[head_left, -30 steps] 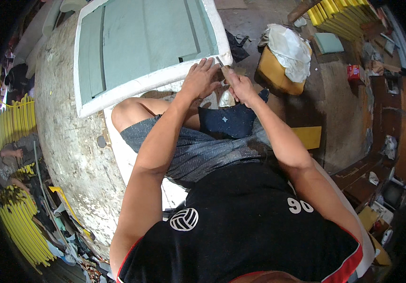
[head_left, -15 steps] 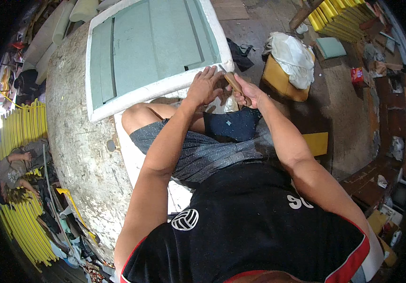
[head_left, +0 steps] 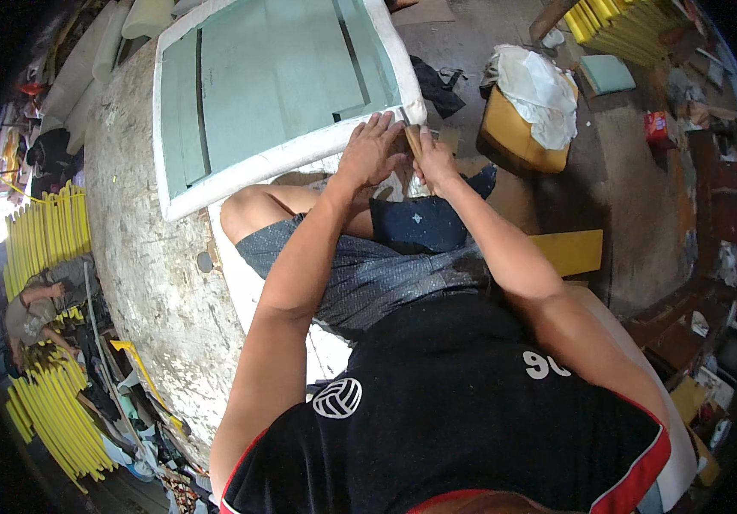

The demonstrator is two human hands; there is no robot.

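Observation:
A flat pale green panel (head_left: 274, 81) with a thick white padded border (head_left: 257, 180) lies before me on a worn tabletop. My left hand (head_left: 371, 150) rests with outstretched fingers on the border near its close right corner. Beside it, my right hand (head_left: 437, 161) is closed around the handle of a wooden-handled tool (head_left: 414, 143) with a narrow metal end. That metal end points at the border's corner; whether it touches the border I cannot tell. The right hand partly hides the handle.
The worn tabletop (head_left: 133, 214) reaches left of the panel. To the right stands a yellow-brown block (head_left: 505, 133) with white cloth (head_left: 535, 94) on it. Stacks of yellow pieces (head_left: 47, 231) lie at the far left, where another person (head_left: 34, 317) is bent over.
My right hand has shifted slightly left and turned, so the tool stands more upright by the corner. My left hand stays nearly in place on the border.

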